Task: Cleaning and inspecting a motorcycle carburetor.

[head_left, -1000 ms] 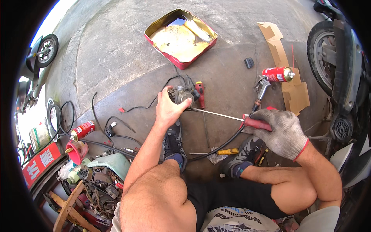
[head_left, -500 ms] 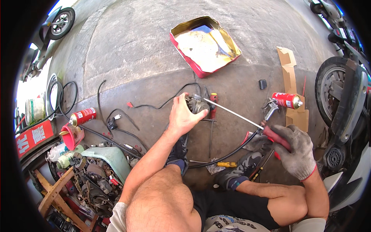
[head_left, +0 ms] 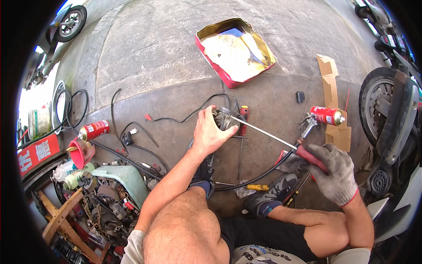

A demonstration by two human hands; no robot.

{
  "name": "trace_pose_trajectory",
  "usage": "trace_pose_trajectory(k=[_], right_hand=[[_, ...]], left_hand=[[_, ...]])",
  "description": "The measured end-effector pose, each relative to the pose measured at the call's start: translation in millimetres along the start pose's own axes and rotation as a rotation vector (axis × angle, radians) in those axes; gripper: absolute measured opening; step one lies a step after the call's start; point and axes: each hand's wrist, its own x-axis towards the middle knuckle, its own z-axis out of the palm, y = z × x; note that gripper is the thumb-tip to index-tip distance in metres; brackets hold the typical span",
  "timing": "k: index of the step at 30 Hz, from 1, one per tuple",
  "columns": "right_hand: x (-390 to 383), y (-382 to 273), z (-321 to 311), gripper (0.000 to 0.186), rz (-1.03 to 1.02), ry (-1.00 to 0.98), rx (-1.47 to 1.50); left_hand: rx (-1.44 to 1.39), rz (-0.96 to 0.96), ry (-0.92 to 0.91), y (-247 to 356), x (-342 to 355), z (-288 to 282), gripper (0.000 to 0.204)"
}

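Observation:
My bare left hand (head_left: 210, 134) is closed around a small metal part that looks like a carburetor (head_left: 225, 117), held above the floor in front of my shin. In a grey work glove, my right hand (head_left: 333, 171) grips the red handle of a long screwdriver (head_left: 268, 134). Its shaft slants up to the left and the tip meets the side of the carburetor; the exact contact point is too small to make out. Behind the carburetor a second red-handled screwdriver (head_left: 244, 115) lies on the floor, partly hidden.
A red-sided tin tray (head_left: 228, 81) with liquid stands ahead. Red spray cans (head_left: 324, 115) lie right and left, the right one near an air gun (head_left: 309, 126) and cardboard (head_left: 329, 88). A yellow-handled screwdriver (head_left: 258, 187) lies between my feet. A parts bin (head_left: 127, 180) is left; a motorcycle wheel (head_left: 373, 103) right.
Both hands keep their holds. The screwdriver's tip has dipped slightly lower and left against the carburetor, and the gloved hand has shifted a little. The view has moved slightly.

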Motion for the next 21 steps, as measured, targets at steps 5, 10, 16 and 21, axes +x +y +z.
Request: trace_pose_trajectory(k=[5, 10, 16, 21], right_hand=[[0.8, -1.0, 0.5, 0.045, 0.023, -0.029, -0.002], [1.3, -0.7, 0.9, 0.045, 0.009, -0.025, 0.003], [0.7, 0.1, 1.4, 0.047, 0.009, -0.044, -0.002], [-0.4, 4.7, 0.8, 0.051, -0.094, 0.103, -0.035]], left_hand=[[-0.009, -0.004, 0.0, 0.7, 0.1, 0.3, 0.098], [-0.01, -0.009, -0.006, 1.3, -0.3, -1.0, 0.098], [-0.022, -0.006, 0.002, -1.6, -0.2, 0.4, 0.097], [-0.046, -0.014, 0.002, -1.0, 0.4, 0.3, 0.097]])
